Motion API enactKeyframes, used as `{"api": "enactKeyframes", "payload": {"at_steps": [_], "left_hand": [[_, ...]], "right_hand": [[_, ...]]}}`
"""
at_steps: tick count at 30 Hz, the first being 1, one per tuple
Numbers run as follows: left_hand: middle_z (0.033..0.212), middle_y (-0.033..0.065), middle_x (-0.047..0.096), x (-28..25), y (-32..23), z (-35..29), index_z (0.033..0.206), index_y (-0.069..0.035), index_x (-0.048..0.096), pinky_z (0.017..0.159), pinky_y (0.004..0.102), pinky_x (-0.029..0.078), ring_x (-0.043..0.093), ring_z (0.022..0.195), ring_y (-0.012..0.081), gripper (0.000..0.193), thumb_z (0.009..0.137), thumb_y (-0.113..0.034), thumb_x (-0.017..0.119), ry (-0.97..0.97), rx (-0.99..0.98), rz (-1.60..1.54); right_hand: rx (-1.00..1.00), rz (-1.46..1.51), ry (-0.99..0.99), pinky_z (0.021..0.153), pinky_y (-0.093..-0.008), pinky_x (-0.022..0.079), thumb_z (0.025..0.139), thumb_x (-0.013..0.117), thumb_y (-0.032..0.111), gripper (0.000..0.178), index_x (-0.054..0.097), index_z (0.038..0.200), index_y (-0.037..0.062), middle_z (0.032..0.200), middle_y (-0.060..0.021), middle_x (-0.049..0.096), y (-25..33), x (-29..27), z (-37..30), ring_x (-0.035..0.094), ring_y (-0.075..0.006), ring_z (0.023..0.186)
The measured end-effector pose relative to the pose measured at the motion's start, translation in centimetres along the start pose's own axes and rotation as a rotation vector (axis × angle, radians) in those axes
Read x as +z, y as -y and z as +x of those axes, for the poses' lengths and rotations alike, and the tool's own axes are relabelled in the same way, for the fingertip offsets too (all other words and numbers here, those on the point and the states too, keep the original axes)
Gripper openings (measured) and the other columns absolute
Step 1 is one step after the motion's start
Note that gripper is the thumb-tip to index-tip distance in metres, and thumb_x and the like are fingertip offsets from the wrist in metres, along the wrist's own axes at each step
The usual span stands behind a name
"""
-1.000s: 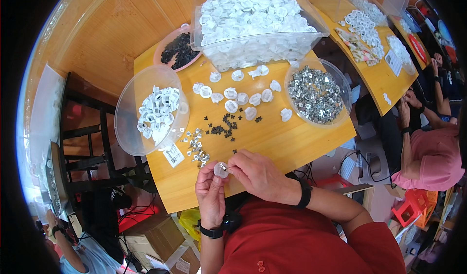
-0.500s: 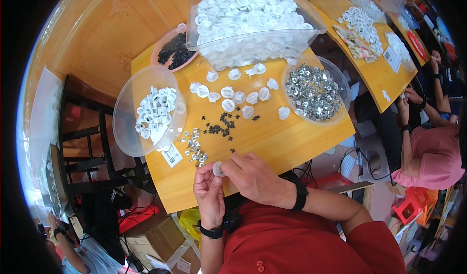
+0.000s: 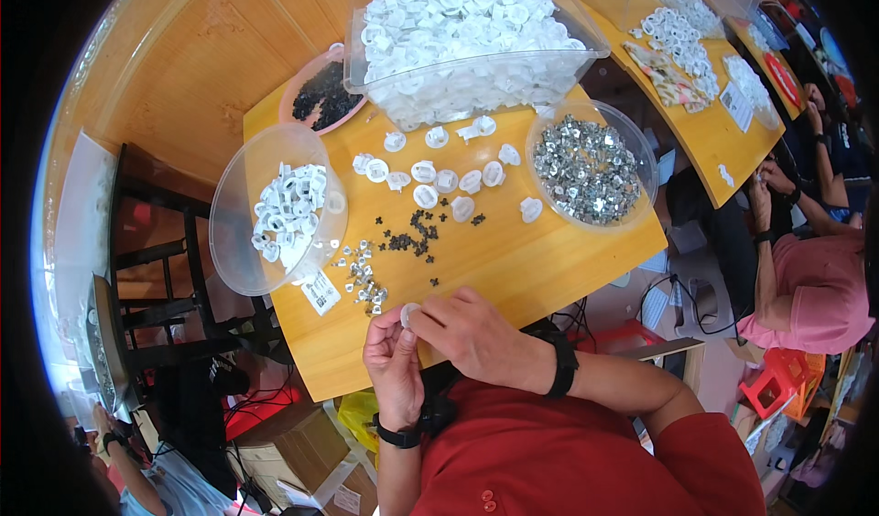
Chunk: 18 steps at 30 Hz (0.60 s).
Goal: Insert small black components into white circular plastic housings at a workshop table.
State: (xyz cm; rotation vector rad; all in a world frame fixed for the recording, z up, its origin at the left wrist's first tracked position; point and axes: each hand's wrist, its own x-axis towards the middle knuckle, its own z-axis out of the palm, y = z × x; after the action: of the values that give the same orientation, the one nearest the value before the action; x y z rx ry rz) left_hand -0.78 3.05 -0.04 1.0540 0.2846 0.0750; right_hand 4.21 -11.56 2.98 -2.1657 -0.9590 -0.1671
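Note:
At the table's near edge, my left hand (image 3: 394,369) pinches a small round white plastic part (image 3: 408,315) between thumb and fingers. My right hand (image 3: 472,337) is closed against the part from the other side, its fingertips covering much of it. Whether those fingers also hold a smaller piece is hidden. Just beyond my hands lie loose silver metal clips (image 3: 363,282) and small black cross-shaped pieces (image 3: 419,238). Farther back, several round white plastic parts (image 3: 446,181) are spread over the wooden table (image 3: 513,250).
A large clear bin (image 3: 476,67) heaped with white parts stands at the back. Left of it is a pink dish (image 3: 291,90) of black pieces. Clear round tubs hold white parts (image 3: 291,209) at left and metal clips (image 3: 586,168) at right. A co-worker in pink (image 3: 815,282) sits at right.
My right fingertips have closed farther over the white part, hiding more of it. The whole view has shifted slightly; the things on the table look unmoved.

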Motion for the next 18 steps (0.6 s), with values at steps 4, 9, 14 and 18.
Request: {"api": "enactKeyframes", "payload": {"at_steps": [4, 9, 14, 18], "left_hand": [[0.105, 0.0064, 0.062, -0.1, 0.1, 0.0, 0.113, -0.001, 0.054, 0.089, 0.0267, 0.046, 0.059, 0.097, 0.0126, 0.024, 0.09, -0.002, 0.058, 0.006, 0.011, 0.055], [0.106, 0.0063, 0.062, 0.2, -0.1, -0.2, 0.114, -0.001, 0.054, 0.09, 0.0272, 0.046, 0.059, 0.097, 0.0128, 0.025, 0.09, -0.003, 0.057, 0.015, 0.013, 0.116], [0.108, 0.0069, 0.061, 0.4, -0.4, -0.2, 0.115, 0.001, 0.054, 0.088, 0.0255, 0.046, 0.058, 0.095, 0.0122, 0.023, 0.092, -0.003, 0.055, 0.019, -0.076, -0.045], [0.109, 0.0064, 0.06, 0.2, -0.5, -0.3, 0.116, 0.0, 0.053, 0.087, 0.0246, 0.047, 0.057, 0.095, 0.0112, 0.024, 0.093, -0.005, 0.054, -0.014, -0.121, -0.085]], "right_hand": [[0.015, -0.119, 0.026, 0.067, -0.0313, 0.039, 0.081, 0.052, 0.011, 0.032, 0.052, 0.111, 0.0021, 0.083, -0.0054, 0.051, 0.5, -0.4, -0.3, 0.055, -0.0199, 0.07], [0.091, -0.142, 0.115, 0.068, -0.0318, 0.039, 0.082, 0.051, 0.01, 0.032, 0.051, 0.113, 0.0016, 0.086, -0.0075, 0.055, 1.0, -0.5, -0.4, 0.057, -0.021, 0.071], [0.119, 0.184, -0.011, 0.067, -0.0364, 0.045, 0.084, 0.053, 0.009, 0.024, 0.055, 0.106, 0.0013, 0.087, -0.0116, 0.059, -0.4, 0.0, -0.6, 0.06, -0.0273, 0.076], [0.226, 0.346, -0.1, 0.061, -0.0379, 0.047, 0.086, 0.056, 0.007, 0.014, 0.059, 0.098, 0.0017, 0.082, -0.0132, 0.059, -0.6, -0.1, -0.4, 0.059, -0.0323, 0.074]]}}
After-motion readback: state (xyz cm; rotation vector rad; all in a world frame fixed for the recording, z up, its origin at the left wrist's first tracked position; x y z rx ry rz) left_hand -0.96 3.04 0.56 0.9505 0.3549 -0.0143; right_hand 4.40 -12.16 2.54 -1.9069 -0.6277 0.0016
